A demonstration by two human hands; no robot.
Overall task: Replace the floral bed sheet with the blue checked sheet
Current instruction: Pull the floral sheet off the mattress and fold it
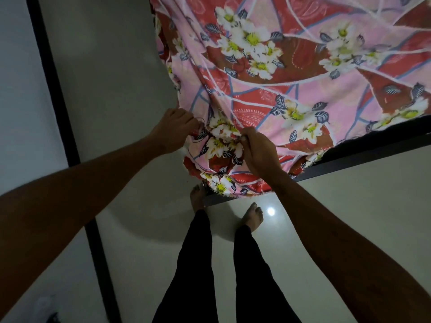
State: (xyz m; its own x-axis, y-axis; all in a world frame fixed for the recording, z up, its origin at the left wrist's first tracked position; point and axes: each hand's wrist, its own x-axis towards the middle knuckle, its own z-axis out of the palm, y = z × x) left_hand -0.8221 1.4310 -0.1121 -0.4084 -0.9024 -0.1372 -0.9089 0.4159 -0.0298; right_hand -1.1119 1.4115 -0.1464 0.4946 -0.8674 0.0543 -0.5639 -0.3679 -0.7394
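At the near left corner of the dark bed frame [363,157], the left hand [173,130] and right hand [256,148] each clench bunched folds of the pink-and-red floral cloth sheet [291,73], which covers the bed. Soft and light, it should gather best by its corners.

Both hands bunch the floral sheet at the bed's corner

Left hand [173,129] and right hand [258,149] grip gathered floral sheet [268,94] above the dark bed frame [349,163]; bare feet on pale floor [349,217].
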